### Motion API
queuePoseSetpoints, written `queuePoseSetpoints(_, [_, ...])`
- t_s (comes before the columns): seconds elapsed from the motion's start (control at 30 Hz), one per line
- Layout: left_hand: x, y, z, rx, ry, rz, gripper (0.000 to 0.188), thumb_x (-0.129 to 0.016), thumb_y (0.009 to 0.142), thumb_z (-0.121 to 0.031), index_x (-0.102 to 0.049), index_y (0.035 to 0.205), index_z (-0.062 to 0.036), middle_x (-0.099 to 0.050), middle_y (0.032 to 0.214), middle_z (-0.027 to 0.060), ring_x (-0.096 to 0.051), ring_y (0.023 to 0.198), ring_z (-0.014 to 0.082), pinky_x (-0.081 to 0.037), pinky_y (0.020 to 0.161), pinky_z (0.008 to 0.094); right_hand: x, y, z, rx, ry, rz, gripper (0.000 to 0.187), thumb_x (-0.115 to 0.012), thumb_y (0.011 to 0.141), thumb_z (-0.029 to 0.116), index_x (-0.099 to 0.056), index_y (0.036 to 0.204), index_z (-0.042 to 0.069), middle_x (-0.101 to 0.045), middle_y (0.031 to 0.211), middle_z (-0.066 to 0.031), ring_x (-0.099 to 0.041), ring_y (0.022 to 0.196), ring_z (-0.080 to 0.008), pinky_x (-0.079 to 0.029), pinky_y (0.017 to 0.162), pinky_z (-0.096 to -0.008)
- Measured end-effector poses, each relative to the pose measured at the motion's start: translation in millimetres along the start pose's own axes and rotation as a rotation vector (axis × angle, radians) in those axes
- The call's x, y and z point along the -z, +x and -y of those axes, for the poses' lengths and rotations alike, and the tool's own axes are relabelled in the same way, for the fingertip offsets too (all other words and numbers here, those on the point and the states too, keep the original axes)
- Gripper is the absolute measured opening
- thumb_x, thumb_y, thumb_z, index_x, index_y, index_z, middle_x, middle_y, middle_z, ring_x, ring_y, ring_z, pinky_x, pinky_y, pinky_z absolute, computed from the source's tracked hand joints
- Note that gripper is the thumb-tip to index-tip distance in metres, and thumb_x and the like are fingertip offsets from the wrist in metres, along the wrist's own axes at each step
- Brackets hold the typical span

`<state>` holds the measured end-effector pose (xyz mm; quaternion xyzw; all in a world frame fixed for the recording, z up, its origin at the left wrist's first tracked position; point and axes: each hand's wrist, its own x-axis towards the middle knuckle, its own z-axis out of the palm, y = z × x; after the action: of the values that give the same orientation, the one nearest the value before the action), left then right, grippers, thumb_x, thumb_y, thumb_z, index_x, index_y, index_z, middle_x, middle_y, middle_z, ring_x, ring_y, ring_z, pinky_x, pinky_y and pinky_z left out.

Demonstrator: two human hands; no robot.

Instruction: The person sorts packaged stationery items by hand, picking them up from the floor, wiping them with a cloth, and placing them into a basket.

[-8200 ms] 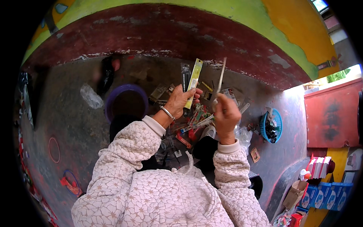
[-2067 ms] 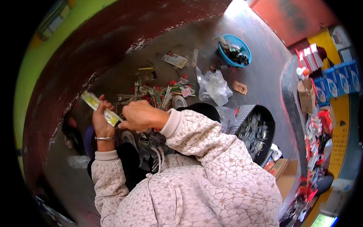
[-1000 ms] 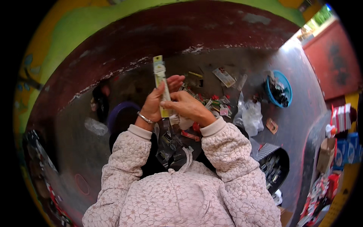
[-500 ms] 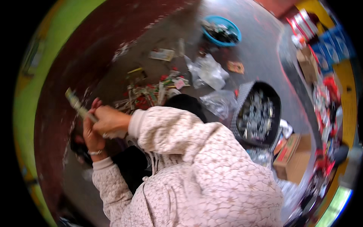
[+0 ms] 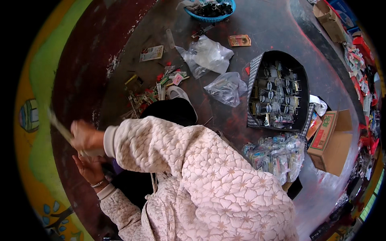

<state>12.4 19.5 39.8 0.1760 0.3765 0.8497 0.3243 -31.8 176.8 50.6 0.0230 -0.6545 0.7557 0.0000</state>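
Note:
My right hand (image 5: pixel 85 136), smeared by motion, is closed around a long, thin, pale strip (image 5: pixel 60 127). The strip slants up and left from the fist, and its blurred upper part hides its exact kind. Just below, my left hand (image 5: pixel 92 170) has a bracelet at the wrist and fingers stretched toward the strip's lower end. My right forearm partly covers that meeting point, and whether the left fingers touch the strip cannot be made out. Right of the hands, a pile of small carded packets (image 5: pixel 146 94) lies on the floor.
A black-lined basket (image 5: pixel 253 72) of clear packets stands right of centre, with bagged packets (image 5: pixel 277 156) below it. An open cardboard box (image 5: pixel 331 140) is farther right. Plastic bags (image 5: pixel 209 54) lie mid-floor; a blue basket (image 5: pixel 213 19) is at the back. A curved wall (image 5: pixel 76 72) borders the left.
My hands are farther left in the view, with the strip held up beside the wall. The right hand has come away above the left. The whole floor scene has shifted up in the picture.

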Motion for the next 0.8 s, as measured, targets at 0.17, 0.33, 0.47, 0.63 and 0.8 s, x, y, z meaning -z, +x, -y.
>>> queuePoseSetpoints(0.17, [-23, 8, 7, 0.029, 0.178, -0.33, 0.046, -0.036, 0.094, -0.033, -0.038, 0.129, -0.002, -0.04, 0.133, 0.0126, -0.034, 0.125, 0.0244, -0.026, 0.104, 0.0383, 179, -19, 10, 0.307, 0.228, -0.216, 0.025, -0.064, 0.072, 0.023, -0.064, 0.067, -0.002, -0.059, 0.055, -0.0086, -0.059, 0.05, -0.0141, -0.044, 0.042, -0.0277])
queuePoseSetpoints(0.33, [13, 15, 32, 0.149, 0.186, -0.307, 0.038, -0.04, 0.093, -0.025, -0.044, 0.123, -0.0018, -0.048, 0.125, 0.0114, -0.047, 0.114, 0.0214, -0.038, 0.096, 0.0342, 332, -164, -90, -0.206, -0.155, -0.302, 0.028, -0.06, 0.076, 0.022, -0.061, 0.082, -0.005, -0.061, 0.07, -0.0099, -0.057, 0.061, -0.0168, -0.045, 0.055, -0.0311])
queuePoseSetpoints(0.47, [27, 20, 69, 0.292, 0.191, -0.497, 0.035, -0.044, 0.092, -0.023, -0.047, 0.119, -0.002, -0.053, 0.118, 0.0107, -0.053, 0.105, 0.0195, -0.043, 0.089, 0.0311, 343, -293, -147, -0.813, 0.373, -0.487, 0.021, -0.062, 0.076, 0.011, -0.061, 0.085, -0.008, -0.062, 0.075, -0.0103, -0.06, 0.065, -0.0187, -0.047, 0.06, -0.031])
queuePoseSetpoints(0.63, [41, 16, 95, 0.412, 0.19, -0.603, 0.034, -0.05, 0.089, -0.022, -0.049, 0.116, -0.0021, -0.056, 0.114, 0.0106, -0.055, 0.101, 0.0181, -0.044, 0.087, 0.0294, 356, -328, -186, -0.921, 0.47, -0.589, 0.016, -0.061, 0.077, 0.009, -0.06, 0.085, -0.005, -0.063, 0.074, -0.0106, -0.061, 0.061, -0.0185, -0.048, 0.054, -0.029])
queuePoseSetpoints(0.8, [49, 12, 101, 0.428, 0.183, -0.615, 0.033, -0.052, 0.088, -0.021, -0.05, 0.114, -0.0012, -0.058, 0.11, 0.0109, -0.057, 0.098, 0.0179, -0.046, 0.085, 0.0291, 396, -311, -207, -1.13, 0.381, -0.534, 0.015, -0.063, 0.075, 0.007, -0.06, 0.085, -0.003, -0.063, 0.075, -0.0113, -0.062, 0.061, -0.0204, -0.049, 0.054, -0.0322])
